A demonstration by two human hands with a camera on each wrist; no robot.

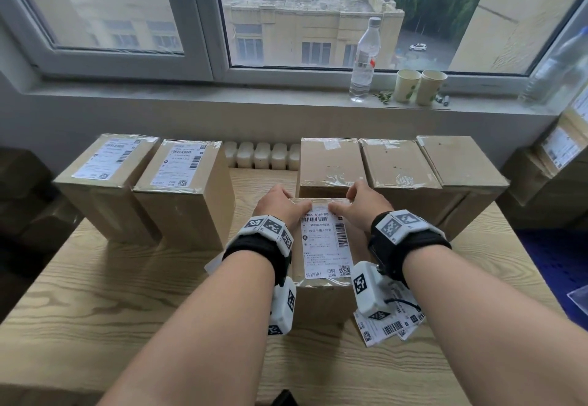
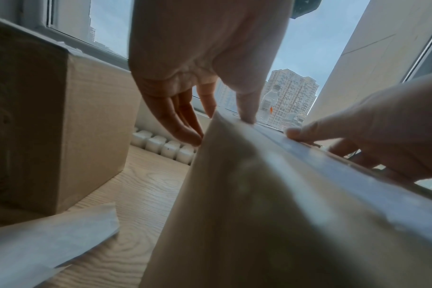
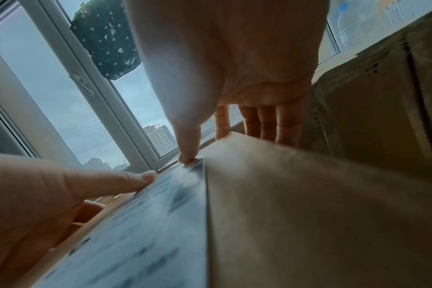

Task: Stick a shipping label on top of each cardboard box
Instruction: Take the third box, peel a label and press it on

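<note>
A cardboard box (image 1: 318, 305) stands on the wooden table just in front of me, with a white shipping label (image 1: 326, 240) lying flat on its top. My left hand (image 1: 294, 200) and right hand (image 1: 348, 199) sit at the label's far end. Both thumbs press down on that end, and the fingers reach straight over the box's far edge. In the left wrist view, the left hand's (image 2: 210, 117) fingers hang down past the box (image 2: 259, 194). The right wrist view shows the right hand's (image 3: 205, 144) thumb on the label (image 3: 148, 224).
Two labelled boxes (image 1: 108, 164) (image 1: 183, 170) stand at the back left. Three boxes with bare tops (image 1: 331, 164) (image 1: 397, 164) (image 1: 458, 160) stand at the back right. Loose labels (image 1: 388, 326) lie right of the near box, backing paper (image 2: 49, 233) left. A bottle (image 1: 364, 62) and cups (image 1: 420, 86) are on the sill.
</note>
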